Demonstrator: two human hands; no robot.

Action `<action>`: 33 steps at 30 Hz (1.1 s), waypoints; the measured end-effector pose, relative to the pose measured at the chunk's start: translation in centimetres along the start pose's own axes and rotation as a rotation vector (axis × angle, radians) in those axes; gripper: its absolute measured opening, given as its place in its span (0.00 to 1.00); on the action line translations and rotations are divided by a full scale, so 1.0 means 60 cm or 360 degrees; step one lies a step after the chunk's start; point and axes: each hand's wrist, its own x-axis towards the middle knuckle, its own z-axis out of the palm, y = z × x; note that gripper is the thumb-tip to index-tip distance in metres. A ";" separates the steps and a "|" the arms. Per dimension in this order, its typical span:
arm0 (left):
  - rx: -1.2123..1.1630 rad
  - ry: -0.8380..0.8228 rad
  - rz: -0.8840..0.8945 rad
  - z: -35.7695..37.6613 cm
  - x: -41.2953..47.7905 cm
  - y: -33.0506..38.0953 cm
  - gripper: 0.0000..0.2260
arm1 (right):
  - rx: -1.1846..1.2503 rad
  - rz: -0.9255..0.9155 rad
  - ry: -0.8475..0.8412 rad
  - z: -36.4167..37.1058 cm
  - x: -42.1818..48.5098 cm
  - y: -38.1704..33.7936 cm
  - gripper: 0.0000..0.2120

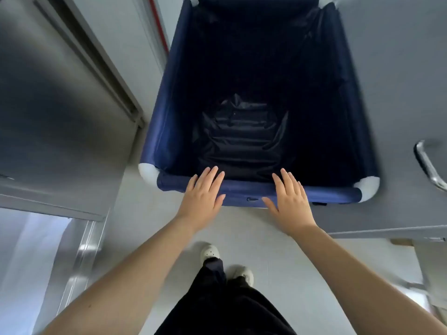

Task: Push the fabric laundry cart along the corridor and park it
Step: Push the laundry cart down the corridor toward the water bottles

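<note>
Head view: left hand [202,195] and right hand [289,201] lie flat, fingers spread, ungripped on the laundry cart [164,112] near rail; it could roll into the door handle [429,165] beside it.

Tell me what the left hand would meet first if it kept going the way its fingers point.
The left hand lies open on the cart's near rim, fingers pointing over it. Past the rim it would probably meet only the open cart interior, then the black liner; depth is unclear.
</note>
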 end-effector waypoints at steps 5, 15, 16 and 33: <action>0.0146 -0.0035 -0.0014 0.023 -0.006 0.007 0.25 | -0.0171 -0.0135 0.0061 0.022 -0.004 0.037 0.29; 0.0170 -0.0128 -0.0109 0.028 -0.010 0.026 0.27 | -0.0249 0.0079 0.0227 0.026 -0.011 0.067 0.26; 0.0160 -0.0137 -0.0118 0.030 -0.008 0.026 0.27 | -0.0248 0.0080 0.0205 0.024 -0.010 0.066 0.26; 0.0214 -0.0353 -0.0284 0.049 0.067 -0.012 0.30 | -0.0385 0.0004 -0.0012 0.023 0.065 0.075 0.29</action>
